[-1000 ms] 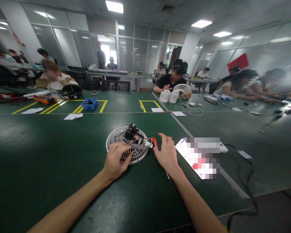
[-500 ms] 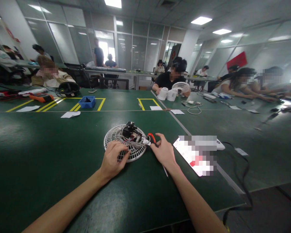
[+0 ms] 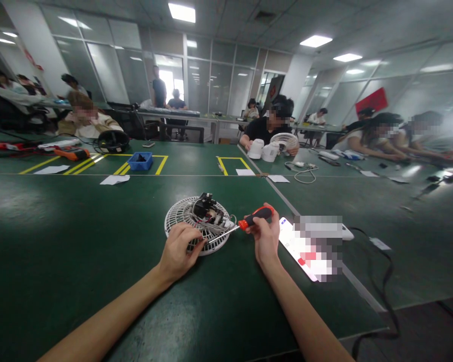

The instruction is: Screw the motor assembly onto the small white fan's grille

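My right hand (image 3: 266,239) grips the red-and-black handle of a screwdriver (image 3: 255,217), its shaft slanting down and left. Close to the screwdriver's tip, the thumb and fingers of my left hand (image 3: 181,250) are pinched together; anything between them is too small to make out. Under and behind that hand a round white fan grille (image 3: 177,211) lies on the green table. A black fan motor assembly (image 3: 207,205) with pale wires sits on the grille.
A lit phone (image 3: 298,251) lies right of my right hand, by a dark cable (image 3: 385,281). Farther back are a blue bin (image 3: 140,161), paper sheets (image 3: 115,179) and yellow tape outlines. Across the table a person (image 3: 268,123) handles white fan parts (image 3: 264,150).
My right hand has picked the screwdriver up from the table and swung its tip left toward my left hand. My left hand stays pinched near the grille. The view has shifted slightly.
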`<act>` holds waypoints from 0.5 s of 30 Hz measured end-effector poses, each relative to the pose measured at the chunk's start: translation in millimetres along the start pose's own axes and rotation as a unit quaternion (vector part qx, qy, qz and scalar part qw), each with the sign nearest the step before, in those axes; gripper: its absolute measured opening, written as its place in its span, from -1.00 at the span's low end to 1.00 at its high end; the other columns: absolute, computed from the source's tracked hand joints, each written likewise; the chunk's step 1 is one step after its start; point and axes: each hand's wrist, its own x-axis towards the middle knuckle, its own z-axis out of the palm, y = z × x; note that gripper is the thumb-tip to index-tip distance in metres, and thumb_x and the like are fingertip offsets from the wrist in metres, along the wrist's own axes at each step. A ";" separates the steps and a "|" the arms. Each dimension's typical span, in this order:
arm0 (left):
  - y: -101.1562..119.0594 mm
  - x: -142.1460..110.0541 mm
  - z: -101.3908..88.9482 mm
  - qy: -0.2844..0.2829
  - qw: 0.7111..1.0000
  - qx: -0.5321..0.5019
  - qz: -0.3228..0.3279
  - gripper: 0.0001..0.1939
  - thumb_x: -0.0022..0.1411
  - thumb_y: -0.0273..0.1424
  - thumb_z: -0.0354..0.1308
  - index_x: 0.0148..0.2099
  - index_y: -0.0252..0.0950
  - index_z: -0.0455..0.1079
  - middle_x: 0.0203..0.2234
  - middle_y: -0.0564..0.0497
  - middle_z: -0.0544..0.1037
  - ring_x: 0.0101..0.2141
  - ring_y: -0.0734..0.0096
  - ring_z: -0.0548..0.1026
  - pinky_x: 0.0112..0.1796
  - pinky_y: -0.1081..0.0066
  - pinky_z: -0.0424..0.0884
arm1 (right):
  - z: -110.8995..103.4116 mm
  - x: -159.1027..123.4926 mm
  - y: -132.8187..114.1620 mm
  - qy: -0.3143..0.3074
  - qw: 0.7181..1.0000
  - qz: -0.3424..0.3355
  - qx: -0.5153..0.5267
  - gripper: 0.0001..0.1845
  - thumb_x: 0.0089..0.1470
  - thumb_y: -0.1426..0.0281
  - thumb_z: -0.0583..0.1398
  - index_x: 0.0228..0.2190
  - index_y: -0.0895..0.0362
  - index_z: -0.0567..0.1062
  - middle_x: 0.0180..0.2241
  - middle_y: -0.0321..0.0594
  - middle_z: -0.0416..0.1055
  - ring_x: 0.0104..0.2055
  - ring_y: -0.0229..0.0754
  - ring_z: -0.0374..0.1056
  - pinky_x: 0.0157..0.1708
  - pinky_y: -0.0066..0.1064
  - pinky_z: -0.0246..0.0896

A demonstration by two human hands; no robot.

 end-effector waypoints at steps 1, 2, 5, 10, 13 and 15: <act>0.0 -0.1 0.0 0.000 1.000 -0.002 0.000 -0.75 0.26 -0.54 0.30 -0.07 -0.21 0.35 -0.33 0.03 0.56 -0.23 0.31 0.52 -0.13 0.23 0.51 | 0.3 -0.4 -0.5 0.011 1.000 -0.003 0.006 -0.33 -0.21 0.33 0.30 0.00 0.02 0.29 -0.52 -0.51 0.46 -0.65 -0.29 0.30 -0.61 -0.44 0.22; 0.0 -0.2 0.1 0.002 1.000 -0.003 0.001 -0.74 0.26 -0.55 0.29 -0.07 -0.21 0.35 -0.33 0.03 0.56 -0.23 0.31 0.52 -0.13 0.24 0.51 | 0.3 -0.5 -1.0 0.020 1.000 -0.005 0.011 -0.36 -0.21 0.33 0.29 -0.02 0.02 0.30 -0.52 -0.51 0.47 -0.66 -0.31 0.29 -0.61 -0.45 0.23; 0.0 -0.2 0.1 0.008 1.000 -0.009 0.003 -0.73 0.24 -0.56 0.30 -0.07 -0.21 0.36 -0.33 0.03 0.57 -0.24 0.31 0.52 -0.13 0.24 0.51 | -0.3 0.8 -2.4 0.038 0.999 -0.008 0.025 -0.40 -0.21 0.34 0.28 -0.06 0.02 0.29 -0.51 -0.50 0.49 -0.67 -0.33 0.29 -0.61 -0.48 0.24; 0.8 0.9 -0.5 0.007 1.000 -0.007 0.014 -0.72 0.24 -0.56 0.32 -0.08 -0.22 0.35 -0.35 0.04 0.57 -0.24 0.32 0.52 -0.13 0.24 0.50 | 0.9 0.1 -3.6 0.040 0.999 -0.005 0.024 -0.36 -0.22 0.34 0.29 -0.04 0.03 0.28 -0.51 -0.47 0.51 -0.65 -0.33 0.31 -0.60 -0.50 0.25; 2.5 2.9 -0.9 0.008 1.000 -0.009 0.017 -0.72 0.24 -0.55 0.32 -0.08 -0.22 0.34 -0.35 0.04 0.56 -0.25 0.32 0.52 -0.14 0.26 0.50 | 2.2 -1.4 -3.3 0.033 0.999 -0.008 0.018 -0.34 -0.22 0.34 0.29 -0.02 0.04 0.28 -0.50 -0.45 0.51 -0.65 -0.31 0.31 -0.61 -0.49 0.23; 3.8 4.8 -1.2 0.010 1.000 -0.012 0.019 -0.72 0.24 -0.55 0.32 -0.07 -0.23 0.34 -0.35 0.04 0.57 -0.26 0.33 0.52 -0.15 0.27 0.50 | 2.0 -1.5 -2.8 0.027 0.999 -0.010 0.016 -0.34 -0.21 0.34 0.29 -0.01 0.04 0.28 -0.49 -0.45 0.50 -0.64 -0.31 0.31 -0.60 -0.48 0.23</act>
